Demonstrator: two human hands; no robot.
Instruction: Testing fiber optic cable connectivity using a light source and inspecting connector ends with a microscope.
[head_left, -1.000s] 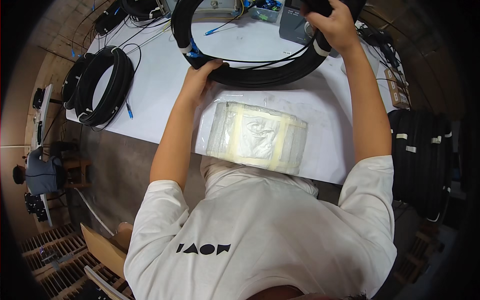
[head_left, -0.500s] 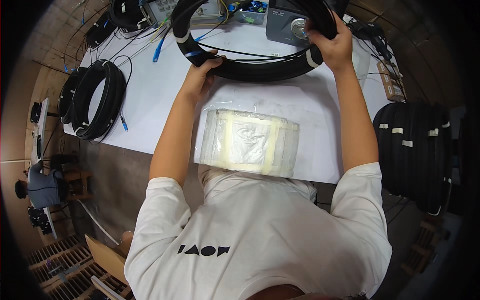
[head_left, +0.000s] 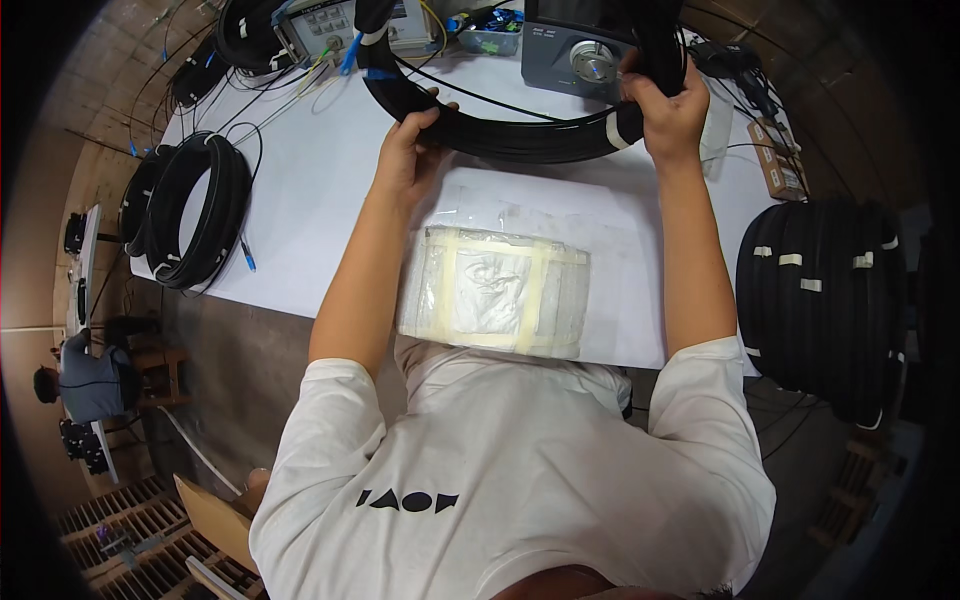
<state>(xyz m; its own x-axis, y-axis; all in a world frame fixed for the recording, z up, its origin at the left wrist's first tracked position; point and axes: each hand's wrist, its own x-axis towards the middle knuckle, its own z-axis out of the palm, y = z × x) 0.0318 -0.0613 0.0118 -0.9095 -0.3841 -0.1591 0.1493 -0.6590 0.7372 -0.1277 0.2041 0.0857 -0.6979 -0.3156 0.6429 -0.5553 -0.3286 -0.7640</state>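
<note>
Both hands clamped on the black cable coil (head_left: 520, 135) up top centre: left hand (head_left: 408, 150) gripping its lower-left arc, right hand (head_left: 668, 108) on the right side. Taped plastic packet (head_left: 495, 290) mid-frame on the white table (head_left: 300, 190). Another cable coil (head_left: 185, 210) at left.

The person wears a white short-sleeved t-shirt (head_left: 500, 480), loose and softly creased across the chest and shoulders. A small row of black angular marks runs across its front, well below the fingers (head_left: 425, 120). Each sleeve (head_left: 335, 385) ends above the elbow in a plain hem, the other sleeve (head_left: 700, 375) likewise. Both forearms are bare down to the left hand (head_left: 405, 160) and the right hand (head_left: 670, 110); no watch, ring, glove or band shows on either.
</note>
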